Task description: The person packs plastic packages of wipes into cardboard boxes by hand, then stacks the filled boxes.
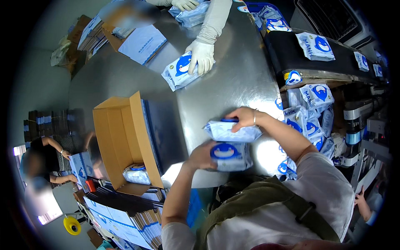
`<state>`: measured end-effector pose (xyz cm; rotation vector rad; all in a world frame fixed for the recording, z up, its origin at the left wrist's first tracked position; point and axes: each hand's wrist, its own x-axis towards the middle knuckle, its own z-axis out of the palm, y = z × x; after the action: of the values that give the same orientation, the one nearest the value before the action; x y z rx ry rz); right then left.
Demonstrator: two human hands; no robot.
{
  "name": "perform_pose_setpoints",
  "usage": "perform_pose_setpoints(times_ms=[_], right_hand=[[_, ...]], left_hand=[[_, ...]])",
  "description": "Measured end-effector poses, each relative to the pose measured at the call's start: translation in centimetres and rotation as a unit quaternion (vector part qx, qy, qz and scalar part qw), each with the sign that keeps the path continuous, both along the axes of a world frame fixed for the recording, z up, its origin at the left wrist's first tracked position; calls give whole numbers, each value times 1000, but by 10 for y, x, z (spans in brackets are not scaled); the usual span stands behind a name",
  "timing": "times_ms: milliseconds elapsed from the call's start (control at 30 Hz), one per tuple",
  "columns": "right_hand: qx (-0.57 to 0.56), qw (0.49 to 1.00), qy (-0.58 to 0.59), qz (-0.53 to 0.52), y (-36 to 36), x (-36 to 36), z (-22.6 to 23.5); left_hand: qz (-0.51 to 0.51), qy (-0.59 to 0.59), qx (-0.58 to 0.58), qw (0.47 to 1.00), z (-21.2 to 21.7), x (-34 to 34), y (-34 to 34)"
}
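Note:
My right hand [243, 117] grips a white and blue soft pack of wipes [231, 131] from above, thumb and fingers across its top. Just nearer to me, my left hand [201, 156], slightly blurred, is closed on the left end of a second pack of wipes [234, 156], its blue whale print facing up. The two packs lie close together over the metal table. Left of them stands an open cardboard box [118, 141] with its long opening toward me; one pack of wipes [137, 174] lies in its near end.
Across the metal table [237, 75], a co-worker's gloved hand [202, 57] holds another pack [180, 71]. A conveyor belt [287, 46] carries packs at the right, above a heap of packs [306, 112]. Flat cartons [125, 221] are stacked at lower left; another person [46, 158] handles a box beyond.

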<state>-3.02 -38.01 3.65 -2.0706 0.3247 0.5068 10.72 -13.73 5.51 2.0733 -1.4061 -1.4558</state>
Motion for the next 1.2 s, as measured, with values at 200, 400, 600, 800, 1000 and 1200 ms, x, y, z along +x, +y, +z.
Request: perform_pose_setpoints(times_ms=[200,400,600,800,1000,1200], right_hand=[[95,993,18,-62,29,-2,-15],[6,996,-37,-85,51,-10,-20],[-242,882,-279,-294,-74,-81,53],[-580,670,-138,-443,-280,-231,88],[-656,633,186,-368,-337,-276,80],[-621,724,31,-299,-347,-193,64]], left_hand=[[218,-230,-233,919,0,-26,8],[33,-382,-283,879,-6,-69,-6],[-42,-378,-210,901,3,-71,-9],[-55,-367,-174,912,0,-73,-13],[-27,-348,-184,919,-7,-66,-7],[-22,-340,-177,924,-5,-63,-8]])
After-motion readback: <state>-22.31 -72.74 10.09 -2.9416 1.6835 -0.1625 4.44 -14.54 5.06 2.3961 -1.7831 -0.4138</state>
